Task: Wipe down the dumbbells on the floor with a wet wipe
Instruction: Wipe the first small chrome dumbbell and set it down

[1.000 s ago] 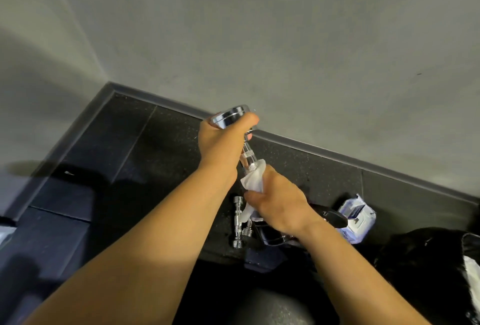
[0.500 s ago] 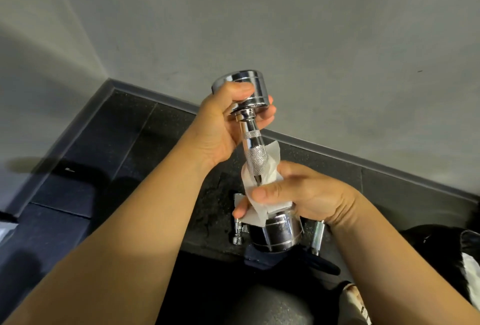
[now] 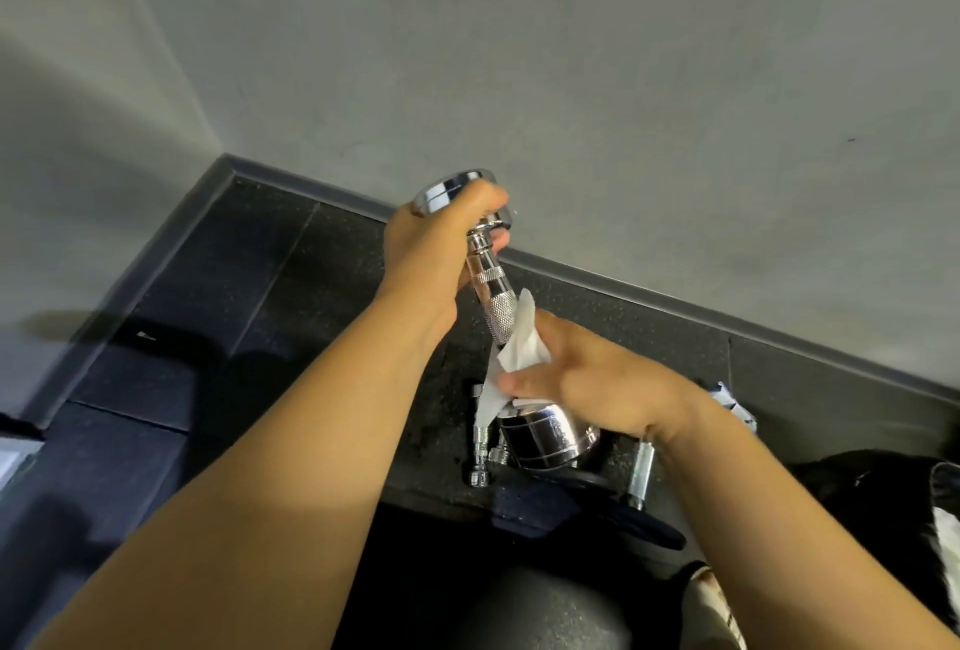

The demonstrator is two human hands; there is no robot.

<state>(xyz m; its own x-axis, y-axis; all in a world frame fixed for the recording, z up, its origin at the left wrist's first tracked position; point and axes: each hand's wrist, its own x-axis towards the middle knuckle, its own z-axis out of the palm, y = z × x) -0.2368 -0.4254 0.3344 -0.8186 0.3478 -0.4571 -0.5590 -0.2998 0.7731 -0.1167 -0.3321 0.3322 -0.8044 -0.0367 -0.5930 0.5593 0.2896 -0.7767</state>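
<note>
Head: left hand (image 3: pixel 441 246), right hand (image 3: pixel 597 381) grip one dumbbell (image 3: pixel 548 436) (one wipe (image 3: pixel 519 345)).

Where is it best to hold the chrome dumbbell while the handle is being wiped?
Probably its upper head, gripped from the left as the left hand does: the chrome dumbbell stands tilted, and the right hand wraps the wet wipe round the knurled handle, which must stay free.

Your silver chrome dumbbell (image 3: pixel 545 433), its handle cross-hatched, against a white wipe (image 3: pixel 519 348), speckled black floor (image 3: pixel 260 259), grey wall (image 3: pixel 571 77).
</note>
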